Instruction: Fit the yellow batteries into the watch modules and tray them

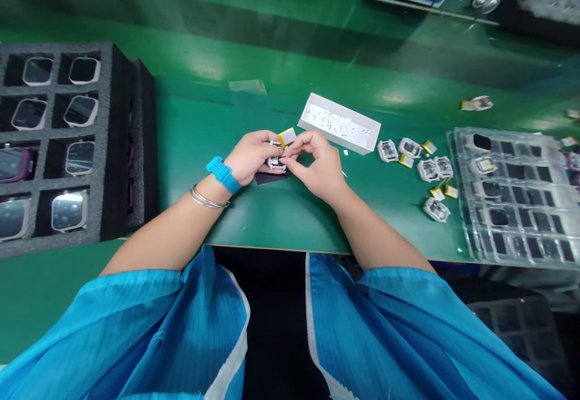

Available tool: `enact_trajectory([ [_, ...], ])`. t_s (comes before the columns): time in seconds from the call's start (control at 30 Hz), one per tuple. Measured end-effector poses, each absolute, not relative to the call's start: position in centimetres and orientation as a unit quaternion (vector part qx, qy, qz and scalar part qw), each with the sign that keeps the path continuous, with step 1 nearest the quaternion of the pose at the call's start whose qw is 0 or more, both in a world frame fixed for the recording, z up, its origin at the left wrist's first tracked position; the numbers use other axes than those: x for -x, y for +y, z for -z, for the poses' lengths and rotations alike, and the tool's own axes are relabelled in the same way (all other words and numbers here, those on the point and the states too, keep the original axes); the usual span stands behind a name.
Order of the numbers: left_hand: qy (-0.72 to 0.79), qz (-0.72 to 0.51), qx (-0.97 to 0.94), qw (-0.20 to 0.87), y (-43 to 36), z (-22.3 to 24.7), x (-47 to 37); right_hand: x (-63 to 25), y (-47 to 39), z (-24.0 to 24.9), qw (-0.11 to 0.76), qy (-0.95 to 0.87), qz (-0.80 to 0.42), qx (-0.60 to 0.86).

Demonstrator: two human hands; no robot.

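Near the middle of the green table, my left hand [252, 157] holds a small white watch case [276, 162] with its inside facing up. A yellow-edged silver battery [287, 137] sticks up at the case's far side, between the two hands. The thumb and index finger of my right hand [315, 164] are pinched together at the right edge of the case; whatever they grip is too small to make out. Under the left fingers lies a dark flat piece [270, 178].
A white box [372, 137] of tiny parts stands beyond my right hand. Open watch cases [428, 170] with batteries lie to the right, before stacked clear trays [512, 191]. A foam tray [106, 146] of watches stands at the left. A clear sheet [248, 87] lies farther back.
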State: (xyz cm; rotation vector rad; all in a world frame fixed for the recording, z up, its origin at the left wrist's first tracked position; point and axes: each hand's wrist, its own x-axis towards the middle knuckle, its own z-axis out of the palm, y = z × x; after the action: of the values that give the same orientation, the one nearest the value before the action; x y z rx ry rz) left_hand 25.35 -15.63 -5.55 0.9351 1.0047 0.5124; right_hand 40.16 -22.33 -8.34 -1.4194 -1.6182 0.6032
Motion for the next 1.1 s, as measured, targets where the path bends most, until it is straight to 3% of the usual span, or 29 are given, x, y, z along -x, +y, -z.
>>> enact_trajectory([
  [0.27,0.441,-0.268,-0.413,0.75,-15.6,5.6,-25.3,-40.2,-22.4,8.3,0.392,-0.683,-0.075,0.612],
  [0.5,0.431,-0.216,-0.426,0.766,-15.7,5.6,-25.3,-41.4,-21.1,9.1,0.494,-0.548,-0.31,0.599],
  [0.67,0.387,-0.187,-0.399,0.81,-15.5,5.6,-24.9,-41.0,-21.6,8.2,0.508,-0.562,-0.206,0.619],
  [0.83,0.408,-0.203,-0.424,0.783,-15.6,5.9,-25.0,-40.6,-21.9,8.2,0.489,-0.624,-0.109,0.599],
  [1.1,0.424,-0.236,-0.339,0.806,-15.4,6.1,-25.2,-40.1,-22.2,8.1,0.375,-0.71,-0.05,0.594],
])
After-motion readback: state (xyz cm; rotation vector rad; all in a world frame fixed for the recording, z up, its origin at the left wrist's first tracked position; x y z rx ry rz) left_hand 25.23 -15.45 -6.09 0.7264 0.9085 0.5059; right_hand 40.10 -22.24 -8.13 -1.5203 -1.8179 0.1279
